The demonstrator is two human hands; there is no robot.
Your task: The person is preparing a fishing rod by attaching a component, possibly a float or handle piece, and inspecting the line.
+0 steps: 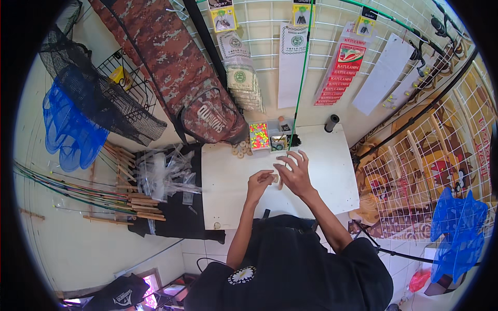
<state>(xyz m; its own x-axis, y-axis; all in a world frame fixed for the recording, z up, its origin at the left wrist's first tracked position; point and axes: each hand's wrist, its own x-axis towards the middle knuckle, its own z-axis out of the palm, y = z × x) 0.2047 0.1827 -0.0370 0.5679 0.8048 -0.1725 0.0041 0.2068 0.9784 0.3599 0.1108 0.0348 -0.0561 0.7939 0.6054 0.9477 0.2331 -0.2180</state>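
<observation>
1. Head view: the left hand [258,182] is curled shut, pinching a small pale wooden piece [279,181] over the middle of the white tabletop [228,181].
2. Its neighbour, the right hand [294,173], has fingers spread half open — fingertips touching the same piece.
3. Piece's long axis — too small to tell.
4. A box of bright beads [259,136] sits at the far edge.
</observation>
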